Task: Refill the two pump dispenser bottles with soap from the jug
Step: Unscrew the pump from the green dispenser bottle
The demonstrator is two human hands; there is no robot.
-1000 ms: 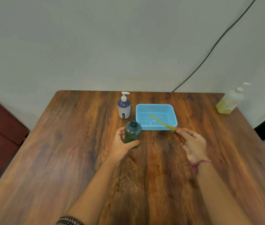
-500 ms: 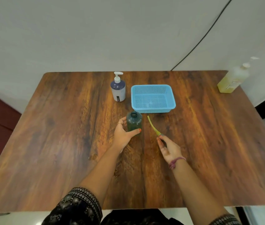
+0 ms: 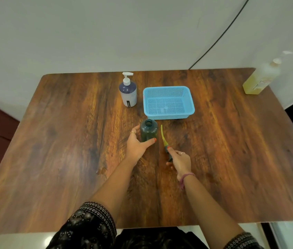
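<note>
The dark green bottle [image 3: 148, 131] stands uncapped at frame centre on the bench [image 3: 55, 141], gripped by the left hand [image 3: 137, 143]. The right hand [image 3: 180, 161] pinches its pump [image 3: 165, 142], whose yellowish tube lies beside it. The blue basket [image 3: 169, 102] above looks empty

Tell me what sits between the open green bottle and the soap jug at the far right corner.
In the head view, only the near corner of the blue basket edges in between green bottle and jug; the rest is bare table.

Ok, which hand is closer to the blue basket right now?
Left. The left hand grips the green bottle just before the blue basket; the right hand sits farther back.
</note>
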